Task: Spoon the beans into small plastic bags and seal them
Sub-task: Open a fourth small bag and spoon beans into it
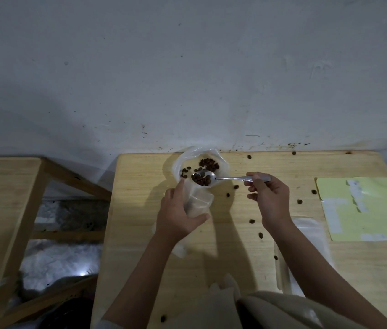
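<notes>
My right hand (268, 200) grips the handle of a metal spoon (232, 178). Its bowl carries dark brown beans (199, 179) and sits at the front rim of a large clear bag (219, 160) with more beans inside, at the table's far edge. My left hand (178, 214) holds a small clear plastic bag (198, 201) upright just below the spoon's bowl, mouth facing up. I cannot tell whether beans are inside the small bag.
Loose beans (251, 221) lie scattered over the wooden table (235, 257). A pale yellow sheet (363, 210) rests at the right. A stack of clear bags (306, 233) lies under my right forearm. A second wooden table (2, 198) stands to the left.
</notes>
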{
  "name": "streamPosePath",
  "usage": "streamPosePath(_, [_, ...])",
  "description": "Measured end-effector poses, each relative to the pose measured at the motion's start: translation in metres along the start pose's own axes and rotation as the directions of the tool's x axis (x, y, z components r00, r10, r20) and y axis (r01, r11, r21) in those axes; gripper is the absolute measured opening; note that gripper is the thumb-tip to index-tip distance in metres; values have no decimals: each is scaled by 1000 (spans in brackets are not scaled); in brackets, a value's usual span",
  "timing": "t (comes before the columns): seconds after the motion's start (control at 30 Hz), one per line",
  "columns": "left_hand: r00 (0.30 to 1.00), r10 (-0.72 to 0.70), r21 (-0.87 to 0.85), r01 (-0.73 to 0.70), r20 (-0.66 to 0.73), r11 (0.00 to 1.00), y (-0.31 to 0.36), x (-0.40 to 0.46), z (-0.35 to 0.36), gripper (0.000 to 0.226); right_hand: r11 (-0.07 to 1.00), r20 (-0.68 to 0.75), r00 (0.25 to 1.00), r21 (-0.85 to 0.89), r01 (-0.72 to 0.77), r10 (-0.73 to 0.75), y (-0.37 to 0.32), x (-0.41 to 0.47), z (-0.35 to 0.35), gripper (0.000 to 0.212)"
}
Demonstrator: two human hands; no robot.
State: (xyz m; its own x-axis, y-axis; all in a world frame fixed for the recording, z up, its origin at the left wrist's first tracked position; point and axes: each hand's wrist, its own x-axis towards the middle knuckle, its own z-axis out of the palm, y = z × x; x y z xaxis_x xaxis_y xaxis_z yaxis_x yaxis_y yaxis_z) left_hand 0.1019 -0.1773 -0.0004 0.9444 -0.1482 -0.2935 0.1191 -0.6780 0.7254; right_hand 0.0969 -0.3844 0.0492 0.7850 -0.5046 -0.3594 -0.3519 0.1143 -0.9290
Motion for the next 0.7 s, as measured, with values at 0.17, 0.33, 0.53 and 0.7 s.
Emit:
streamPosePath(0.17, [999, -17, -6, 16, -32, 1000, 3, 3, 2, 106, 986, 60, 987, -67, 156, -152, 3, -4, -5, 22])
streamPosePath(0.33, [999, -11, -16, 10, -43, 1000, 4, 3, 3, 108, 985, 44, 985, -34, 170, -168, 5, 3, -3, 21])
streamPosePath(0.53, [995, 62, -47, -66, -84, 997, 4, -3, 2, 112, 998, -30, 999, -56, 38, -40, 20, 21, 19, 18])
streamPosePath(0.7, [969, 147, 8, -149, -198, 989, 3, -6, 3, 108, 994, -51, 997, -94, -60, 55, 35, 30, 37, 15])
